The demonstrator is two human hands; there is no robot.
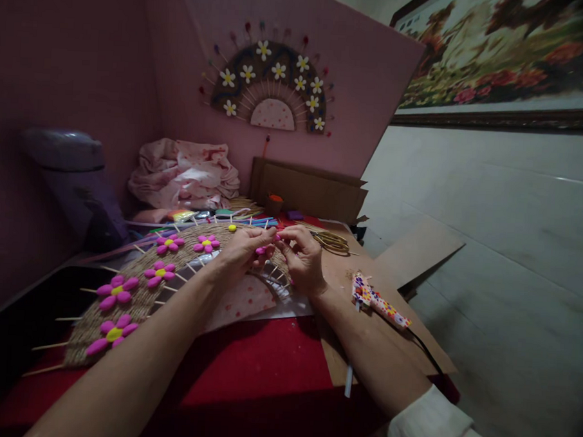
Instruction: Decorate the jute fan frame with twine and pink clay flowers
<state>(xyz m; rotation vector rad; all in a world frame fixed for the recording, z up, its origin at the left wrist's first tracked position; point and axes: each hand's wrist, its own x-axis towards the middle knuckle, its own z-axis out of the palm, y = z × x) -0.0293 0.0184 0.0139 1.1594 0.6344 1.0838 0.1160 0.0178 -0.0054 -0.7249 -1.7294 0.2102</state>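
Both hands meet over the right part of a twine-wrapped arch (139, 263) that has thin sticks jutting from its edges. My left hand (249, 247) is closed, fingers pinching pink clay (260, 250). Against it, the fingertips of my right hand (302, 254) are closed on another small bit of pink clay (278, 237). Pink clay flowers (117, 289) with yellow centres sit along the arch's left and upper side. A lone yellow clay dot (232, 228) lies near its top. Under my wrists, a pink spotted half-round piece (242, 300) fills the arch's inner side.
Gold-handled scissors (333, 241) and a glue gun wrapped in flowered cloth (379, 301) lie on cardboard (336, 368) to the right. Crumpled pink cloth (184, 174) and a purple bottle-like object (80, 183) stand behind left. A finished-looking flowered arch (278, 70) hangs on the pink wall.
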